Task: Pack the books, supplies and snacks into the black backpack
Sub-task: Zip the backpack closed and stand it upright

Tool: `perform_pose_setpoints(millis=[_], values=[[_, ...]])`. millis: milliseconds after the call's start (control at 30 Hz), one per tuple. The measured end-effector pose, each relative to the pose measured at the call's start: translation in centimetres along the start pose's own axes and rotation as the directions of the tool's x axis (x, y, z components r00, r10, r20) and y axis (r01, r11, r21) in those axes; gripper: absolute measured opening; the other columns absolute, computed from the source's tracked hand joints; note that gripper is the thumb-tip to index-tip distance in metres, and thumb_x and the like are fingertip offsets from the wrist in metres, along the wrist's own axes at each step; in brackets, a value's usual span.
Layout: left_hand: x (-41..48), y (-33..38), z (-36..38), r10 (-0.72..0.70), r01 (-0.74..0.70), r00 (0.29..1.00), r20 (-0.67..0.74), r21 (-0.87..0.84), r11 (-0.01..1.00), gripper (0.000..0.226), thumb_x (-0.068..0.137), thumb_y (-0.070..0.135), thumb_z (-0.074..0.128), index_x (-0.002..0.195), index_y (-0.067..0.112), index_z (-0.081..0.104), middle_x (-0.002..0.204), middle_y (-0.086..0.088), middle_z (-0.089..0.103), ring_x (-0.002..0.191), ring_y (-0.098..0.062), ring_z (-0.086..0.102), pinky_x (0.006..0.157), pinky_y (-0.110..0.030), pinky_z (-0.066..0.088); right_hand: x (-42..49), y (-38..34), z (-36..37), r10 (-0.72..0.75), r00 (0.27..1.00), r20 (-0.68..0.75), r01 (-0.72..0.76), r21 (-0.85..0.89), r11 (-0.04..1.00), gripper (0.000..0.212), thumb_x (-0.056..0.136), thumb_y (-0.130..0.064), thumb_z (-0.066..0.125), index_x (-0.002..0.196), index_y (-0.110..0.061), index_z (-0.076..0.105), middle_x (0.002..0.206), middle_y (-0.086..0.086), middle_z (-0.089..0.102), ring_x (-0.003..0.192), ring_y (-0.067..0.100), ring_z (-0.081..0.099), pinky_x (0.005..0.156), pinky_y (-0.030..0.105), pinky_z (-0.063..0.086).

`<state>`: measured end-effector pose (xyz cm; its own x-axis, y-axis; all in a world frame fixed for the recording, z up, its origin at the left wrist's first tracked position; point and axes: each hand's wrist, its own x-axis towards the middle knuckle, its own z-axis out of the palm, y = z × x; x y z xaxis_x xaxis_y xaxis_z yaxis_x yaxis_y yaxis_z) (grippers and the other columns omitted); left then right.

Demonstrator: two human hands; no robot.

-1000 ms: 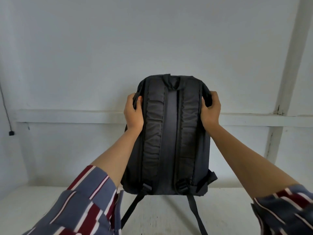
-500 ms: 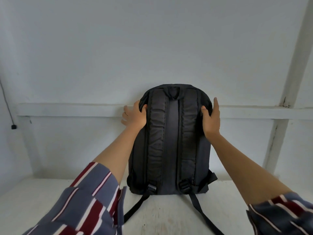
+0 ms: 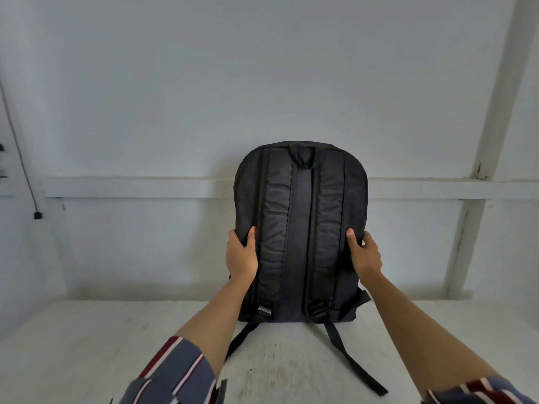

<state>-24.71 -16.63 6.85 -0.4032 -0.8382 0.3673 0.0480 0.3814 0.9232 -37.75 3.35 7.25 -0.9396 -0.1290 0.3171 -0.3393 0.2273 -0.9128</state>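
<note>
The black backpack (image 3: 300, 228) stands upright on the white table (image 3: 87, 345), its strap side facing me and its top near the wall. My left hand (image 3: 240, 255) grips its left edge at mid height, thumb on the strap side. My right hand (image 3: 364, 252) grips the right edge at the same height, thumb forward. Two loose strap ends trail over the table toward me. No books, supplies or snacks are in view.
A white wall with a horizontal ledge (image 3: 131, 186) runs behind the backpack. A white post (image 3: 490, 141) rises at the right. A thin black cable (image 3: 20, 158) hangs down the wall at far left.
The backpack came down to stand on the table. Both hands let go near its top, slid down the sides and now grip it at mid height.
</note>
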Motion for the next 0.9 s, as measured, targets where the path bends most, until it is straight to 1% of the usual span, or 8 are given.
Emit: perform_pose_setpoints(millis=[233, 333, 467, 567, 667, 767, 833, 900], values=[[0.6, 0.5, -0.1, 0.018, -0.013, 0.998, -0.062, 0.087, 0.996, 0.038, 0.094, 0.044, 0.044, 0.106, 0.009, 0.048, 0.1, -0.01, 0.061, 0.086, -0.025, 0.057, 0.068, -0.031, 0.04, 0.1, -1.0, 0.0, -0.035, 0.997, -0.068, 0.031, -0.05, 0.998, 0.037, 0.093, -0.047, 0.045, 0.093, -0.012, 0.055, 0.083, 0.003, 0.056, 0.08, 0.024, 0.052, 0.073, 0.032, 0.037], [0.9, 0.7, -0.3, 0.018, -0.014, 0.998, -0.056, 0.083, 0.996, 0.038, 0.094, 0.045, 0.044, 0.105, 0.009, 0.048, 0.1, -0.01, 0.061, 0.087, -0.026, 0.057, 0.069, -0.032, 0.041, 0.0, -1.2, 0.0, -0.06, 0.994, -0.086, 0.052, -0.093, 0.994, 0.047, 0.093, -0.047, 0.046, 0.093, -0.001, 0.056, 0.081, 0.008, 0.059, 0.077, 0.028, 0.055, 0.069, 0.033, 0.039], [1.2, 0.4, -1.4, -0.052, 0.054, 0.993, 0.103, -0.014, 0.998, 0.039, 0.093, 0.045, 0.046, 0.11, 0.01, 0.046, 0.107, -0.01, 0.058, 0.098, -0.028, 0.056, 0.082, -0.036, 0.046, -0.1, -1.7, -0.4, -0.001, 1.0, -0.031, -0.006, -0.212, 0.977, 0.052, 0.093, -0.049, 0.044, 0.106, 0.001, 0.054, 0.103, 0.016, 0.062, 0.082, 0.028, 0.052, 0.073, 0.036, 0.04], [1.1, 0.7, -2.0, -0.119, 0.12, 0.981, 0.152, -0.001, 0.993, 0.05, 0.093, 0.043, 0.047, 0.13, 0.01, 0.039, 0.128, -0.014, 0.048, 0.112, -0.029, 0.05, 0.096, -0.04, 0.041, -0.7, -2.5, -0.6, 0.02, 1.0, 0.017, -0.015, -0.279, 0.96, 0.057, 0.094, -0.046, 0.045, 0.136, -0.009, 0.036, 0.134, 0.014, 0.048, 0.114, 0.033, 0.05, 0.089, 0.041, 0.041], [0.2, 2.6, -2.1, 0.142, -0.135, 0.99, -0.026, 0.173, 0.976, 0.058, 0.095, 0.036, 0.045, 0.145, 0.016, 0.025, 0.151, -0.017, 0.022, 0.137, -0.031, 0.024, 0.111, -0.043, 0.021, -2.1, -3.5, -0.6, -0.3, 0.95, -0.09, 0.252, -0.349, 0.903, 0.064, 0.095, -0.038, 0.043, 0.149, -0.02, 0.012, 0.153, 0.013, 0.021, 0.135, 0.033, 0.03, 0.105, 0.047, 0.03], [-0.5, 4.6, -1.7, 0.542, -0.537, 0.832, 0.118, 0.412, 0.736, 0.064, 0.093, 0.042, 0.045, 0.148, 0.024, 0.017, 0.156, -0.013, 0.002, 0.144, -0.027, 0.004, 0.114, -0.044, 0.004, -3.4, -4.7, 0.1, -0.584, 0.809, 0.061, 0.533, -0.493, 0.687, 0.065, 0.095, -0.042, 0.042, 0.149, -0.029, 0.008, 0.157, 0.01, 0.005, 0.142, 0.033, 0.011, 0.111, 0.054, 0.015], [-0.5, 4.8, -1.0, 0.587, -0.653, 0.744, 0.32, 0.537, 0.535, 0.072, 0.093, 0.052, 0.038, 0.148, 0.027, 0.0, 0.155, -0.005, -0.016, 0.144, -0.024, -0.009, 0.113, -0.044, -0.005, -3.8, -5.2, 1.1, -0.601, 0.769, 0.219, 0.601, -0.569, 0.562, 0.068, 0.093, -0.051, 0.039, 0.145, -0.038, -0.003, 0.157, 0.005, -0.009, 0.144, 0.031, -0.003, 0.11, 0.058, 0.005], [-0.3, 4.4, -0.2, 0.526, -0.667, 0.732, 0.433, 0.615, 0.422, 0.077, 0.093, 0.057, 0.032, 0.142, 0.026, -0.018, 0.147, -0.001, -0.031, 0.143, -0.024, -0.016, 0.113, -0.043, -0.009, -3.6, -5.1, 2.2, -0.553, 0.767, 0.326, 0.61, -0.639, 0.468, 0.068, 0.092, -0.059, 0.03, 0.141, -0.04, -0.014, 0.154, 0.0, -0.021, 0.143, 0.028, -0.014, 0.109, 0.059, -0.002]])
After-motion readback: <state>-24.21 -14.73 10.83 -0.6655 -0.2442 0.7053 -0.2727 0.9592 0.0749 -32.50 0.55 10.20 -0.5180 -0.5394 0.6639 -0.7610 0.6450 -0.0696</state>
